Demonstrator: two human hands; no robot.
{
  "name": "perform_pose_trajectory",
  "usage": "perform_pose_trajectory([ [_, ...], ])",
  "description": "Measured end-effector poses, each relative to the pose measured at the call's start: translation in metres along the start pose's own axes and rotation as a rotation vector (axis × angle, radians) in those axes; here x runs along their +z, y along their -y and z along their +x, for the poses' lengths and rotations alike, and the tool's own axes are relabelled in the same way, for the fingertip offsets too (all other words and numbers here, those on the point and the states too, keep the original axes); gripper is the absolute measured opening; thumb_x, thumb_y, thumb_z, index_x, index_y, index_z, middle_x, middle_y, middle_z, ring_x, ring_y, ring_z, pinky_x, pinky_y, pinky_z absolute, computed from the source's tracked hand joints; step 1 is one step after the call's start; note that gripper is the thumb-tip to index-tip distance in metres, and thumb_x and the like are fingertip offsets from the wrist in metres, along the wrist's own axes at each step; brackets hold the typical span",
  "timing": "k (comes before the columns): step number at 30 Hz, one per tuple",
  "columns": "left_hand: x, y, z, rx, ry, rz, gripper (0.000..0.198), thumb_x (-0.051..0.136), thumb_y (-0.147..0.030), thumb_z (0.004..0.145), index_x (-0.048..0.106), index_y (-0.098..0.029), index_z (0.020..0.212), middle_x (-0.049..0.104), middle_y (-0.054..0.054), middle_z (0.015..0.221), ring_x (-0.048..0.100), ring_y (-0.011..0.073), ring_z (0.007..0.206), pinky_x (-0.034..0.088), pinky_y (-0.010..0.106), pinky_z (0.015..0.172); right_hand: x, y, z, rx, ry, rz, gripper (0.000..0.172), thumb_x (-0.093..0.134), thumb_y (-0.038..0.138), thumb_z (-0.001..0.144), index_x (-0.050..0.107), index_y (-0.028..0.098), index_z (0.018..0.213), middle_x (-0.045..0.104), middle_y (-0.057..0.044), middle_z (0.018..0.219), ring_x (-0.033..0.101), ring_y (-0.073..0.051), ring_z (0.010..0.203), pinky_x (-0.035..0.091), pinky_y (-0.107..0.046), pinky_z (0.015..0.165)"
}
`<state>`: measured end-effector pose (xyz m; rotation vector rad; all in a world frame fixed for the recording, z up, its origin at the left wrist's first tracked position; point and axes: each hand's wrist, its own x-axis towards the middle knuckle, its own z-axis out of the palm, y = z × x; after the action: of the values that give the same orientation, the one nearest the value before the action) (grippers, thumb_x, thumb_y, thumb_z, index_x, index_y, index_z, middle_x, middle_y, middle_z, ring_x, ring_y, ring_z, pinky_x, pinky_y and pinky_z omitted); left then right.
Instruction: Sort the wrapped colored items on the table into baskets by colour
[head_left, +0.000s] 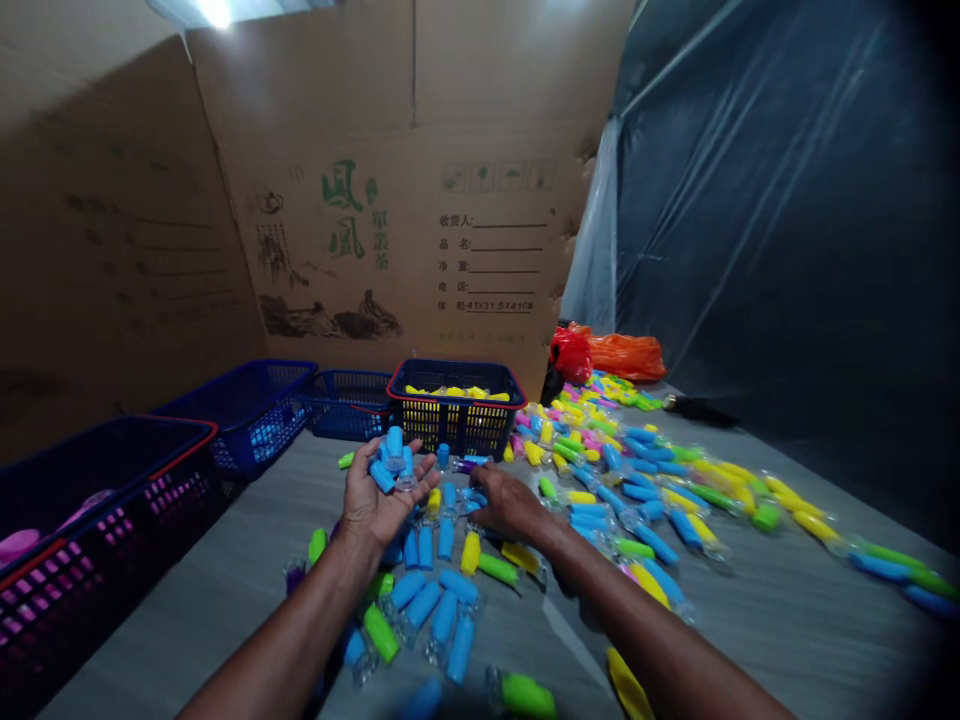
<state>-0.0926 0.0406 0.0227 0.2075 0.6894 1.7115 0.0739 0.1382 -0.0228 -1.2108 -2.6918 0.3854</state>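
Blue plastic tubes in clear wrappers (pixel 391 462) are held in the cupped left hand (pixel 379 497) so none slip; the grip of the right hand (pixel 510 503) cannot be told

Sky-blue plastic tubes (pixel 385 472) are filling our left hand (pixel 381 490), their clear wrappers catching white glints. Just beyond that grip, a navy-blue lattice basket (pixel 455 425) is showing a red rim and yellow pieces inside. Left of the grip, a darker basket (pixel 97 610) is carrying a similar red rim and pink lattice. Right of our right hand (pixel 510 503), yellow, lime-green and blue tubes (pixel 645 500) are scattering across grey sheeting (pixel 787 620), while green characters (pixel 345 210) are standing out on tan cardboard (pixel 480 130).
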Motion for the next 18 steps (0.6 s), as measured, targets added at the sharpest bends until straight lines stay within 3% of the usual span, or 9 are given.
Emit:
perform_pose_trajectory([
  [5,0.003,0.007,-0.007,0.013,-0.025,-0.041,0.03,0.046,-0.042,0.083,0.056,-0.015,0.091,0.063,0.012,0.096,0.064,0.0298,0.082,0.053,0.048,0.068,0.001,-0.002,-0.006,-0.035,-0.011,0.055,0.036,0.067,0.019,0.067,0.056,0.013,0.101,0.062,-0.009,0.093,0.058,-0.023,0.082,0.037,-0.026,0.062],
  [10,0.008,0.014,-0.014,-0.036,-0.051,-0.068,0.034,0.046,-0.046,0.083,0.057,-0.014,0.09,0.063,0.013,0.097,0.064,0.0308,0.083,0.052,0.051,0.07,0.001,-0.006,-0.013,-0.077,-0.055,0.11,0.047,0.064,0.015,0.065,0.056,0.014,0.111,0.06,-0.011,0.107,0.057,-0.025,0.093,0.041,-0.028,0.073],
  [14,0.011,0.022,-0.016,-0.04,-0.056,-0.055,0.023,0.05,-0.037,0.084,0.055,-0.015,0.085,0.064,0.009,0.088,0.064,0.0269,0.077,0.052,0.049,0.07,-0.009,-0.01,-0.018,-0.087,-0.163,0.188,0.05,0.06,0.019,0.07,0.053,0.016,0.119,0.058,-0.01,0.111,0.055,-0.023,0.098,0.042,-0.03,0.081],
  [18,0.011,0.03,-0.014,-0.02,-0.052,-0.051,0.012,0.048,-0.023,0.085,0.056,-0.014,0.086,0.064,0.007,0.079,0.063,0.02,0.065,0.053,0.039,0.063,-0.027,-0.005,-0.026,-0.131,-0.324,0.341,0.049,0.061,0.02,0.069,0.054,0.015,0.117,0.059,-0.01,0.11,0.054,-0.023,0.099,0.042,-0.034,0.086],
])
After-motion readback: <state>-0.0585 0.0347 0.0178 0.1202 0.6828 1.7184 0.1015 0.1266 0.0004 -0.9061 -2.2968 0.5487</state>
